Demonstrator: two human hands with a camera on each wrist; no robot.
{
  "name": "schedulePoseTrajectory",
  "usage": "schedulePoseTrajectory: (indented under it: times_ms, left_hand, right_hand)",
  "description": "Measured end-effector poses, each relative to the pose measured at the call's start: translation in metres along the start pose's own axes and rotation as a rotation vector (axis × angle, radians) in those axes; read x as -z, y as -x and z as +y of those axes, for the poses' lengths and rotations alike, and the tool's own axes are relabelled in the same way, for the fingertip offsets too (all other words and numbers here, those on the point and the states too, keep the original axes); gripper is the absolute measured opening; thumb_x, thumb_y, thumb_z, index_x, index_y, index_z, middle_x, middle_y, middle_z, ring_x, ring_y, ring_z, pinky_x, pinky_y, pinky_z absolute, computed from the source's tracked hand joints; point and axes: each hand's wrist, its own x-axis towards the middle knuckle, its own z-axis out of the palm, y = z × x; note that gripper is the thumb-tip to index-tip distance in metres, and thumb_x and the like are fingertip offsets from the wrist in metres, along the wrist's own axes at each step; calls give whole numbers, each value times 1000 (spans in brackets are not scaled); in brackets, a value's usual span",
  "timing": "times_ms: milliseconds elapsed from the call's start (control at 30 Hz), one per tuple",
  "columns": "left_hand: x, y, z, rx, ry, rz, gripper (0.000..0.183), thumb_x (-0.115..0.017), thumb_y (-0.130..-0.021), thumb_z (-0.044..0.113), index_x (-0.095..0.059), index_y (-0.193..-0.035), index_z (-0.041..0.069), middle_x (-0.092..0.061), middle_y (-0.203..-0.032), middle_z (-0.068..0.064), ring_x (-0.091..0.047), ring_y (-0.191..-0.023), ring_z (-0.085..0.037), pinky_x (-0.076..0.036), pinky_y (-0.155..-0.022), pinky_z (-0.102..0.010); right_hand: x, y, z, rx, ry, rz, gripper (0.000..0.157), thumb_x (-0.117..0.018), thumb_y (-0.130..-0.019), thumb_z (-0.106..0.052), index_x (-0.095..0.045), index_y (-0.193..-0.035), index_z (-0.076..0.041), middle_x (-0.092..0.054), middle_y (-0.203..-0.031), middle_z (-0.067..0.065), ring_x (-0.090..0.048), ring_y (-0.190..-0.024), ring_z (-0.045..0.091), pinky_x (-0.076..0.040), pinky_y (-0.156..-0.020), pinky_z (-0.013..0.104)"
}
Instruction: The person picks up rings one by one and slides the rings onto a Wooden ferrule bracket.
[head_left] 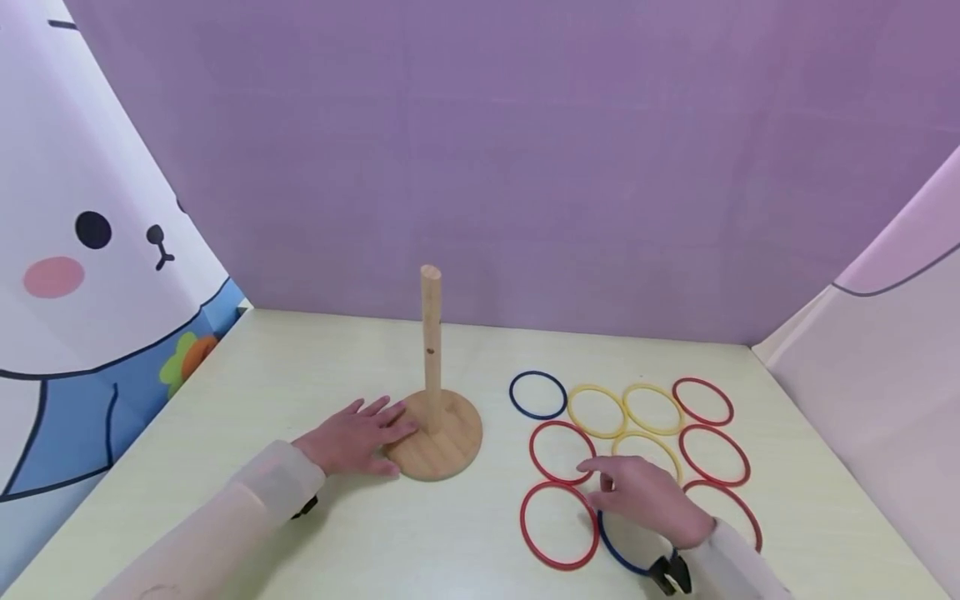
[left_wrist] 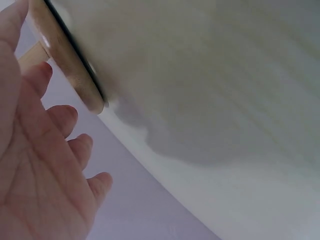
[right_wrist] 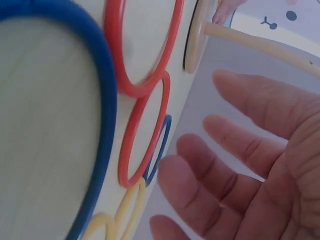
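Observation:
A wooden stand has an upright post (head_left: 432, 358) on a round base (head_left: 446, 462), left of the table's middle. My left hand (head_left: 356, 437) rests with spread fingers on the left edge of that base. Over the flat rings to the right hovers my right hand (head_left: 648, 500), its fingers loosely bent and holding nothing; in the right wrist view a gap separates them from the rings. Below that hand lies a blue ring (head_left: 624, 562), partly covered by it. Just left of it are a red ring (head_left: 559, 567) and, farther back, another red ring (head_left: 562, 423).
At the back of the ring group lie a second blue ring (head_left: 538, 417) and several yellow rings (head_left: 596, 387). More red rings (head_left: 703, 381) line its right side. A purple backdrop (head_left: 525, 167) rises behind the table, with a cartoon-printed panel (head_left: 112, 333) at left.

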Motion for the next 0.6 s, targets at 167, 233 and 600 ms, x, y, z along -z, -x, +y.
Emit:
schedulePoseTrajectory:
  times_ms: [167, 233, 600]
  left_hand:
    - [-2, -2, 0, 22, 55, -19, 68, -59, -89, 52, -46, -143, 12, -32, -147, -29, -29, -135, -48, -24, -105, -63]
    - [-3, -3, 0, 30, 66, -23, 68, -59, -89, 51, -46, -143, 13, -31, -147, -30, -28, -135, -48, -23, -106, -63]
    - [-3, -8, -4, 14, 75, -14, 70, -59, -87, 55, -46, -142, 14, -34, -145, -31, -32, -133, -49, -25, -104, -64]
  right_hand:
    - [-6, -4, -3, -57, 6, -28, 30, -78, -78, -16, -71, -107, -14, -51, -66, -10, -44, -58, 9, -38, -51, 25]
    - [-7, -5, -3, -49, 7, -30, 30, -78, -78, -15, -71, -107, -14, -52, -67, -10, -44, -59, 9, -38, -52, 25]
    - [-13, -13, -4, -25, -10, -39, 22, -76, -79, -11, -76, -99, -18, -59, -72, -12, -46, -62, 7, -39, -53, 24]
